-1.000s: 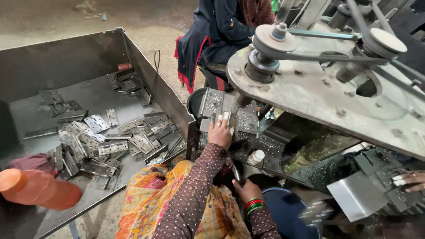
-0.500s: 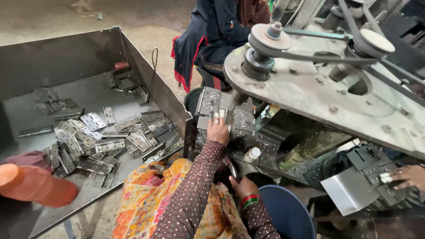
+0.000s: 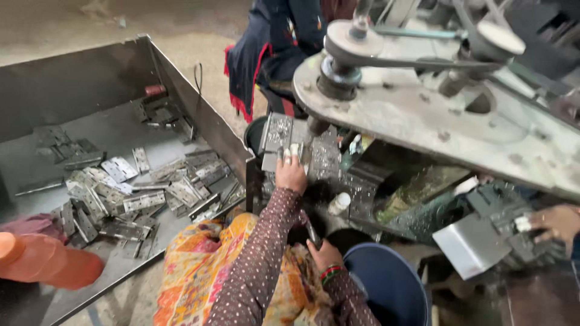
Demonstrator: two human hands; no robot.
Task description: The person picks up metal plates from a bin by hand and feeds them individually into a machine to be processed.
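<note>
1. Nearest you, your right hand (image 3: pixel 326 253) sits low by your lap, just above the rim of the blue bucket (image 3: pixel 386 284). Its fingers are curled around a thin dark tool or handle (image 3: pixel 312 232); what it is you cannot tell, since it is small and partly hidden.
2. Just beyond, your left hand (image 3: pixel 291 172) is stretched forward along your dotted sleeve, fingers pressed down together on a small metal piece (image 3: pixel 289 151) lying on the machine's work plate (image 3: pixel 275 133).
3. That piece lies straight ahead of your left fingertips, directly under the spindle (image 3: pixel 314 124). The left hand is clearly the nearer one; the right is well back. The piece's long axis is too covered by your fingers to tell.
4. To your left, the open metal tray (image 3: pixel 199 108) holds a loose heap of flat hinges (image 3: pixel 145 199), lying every which way, with an orange bottle (image 3: pixel 48 265) at the near corner.
5. Farther off, the belt and pulleys (image 3: pixel 356 45) sit atop the machine, and another person's hand (image 3: pixel 559 220) rests on a part at the right edge.
</note>
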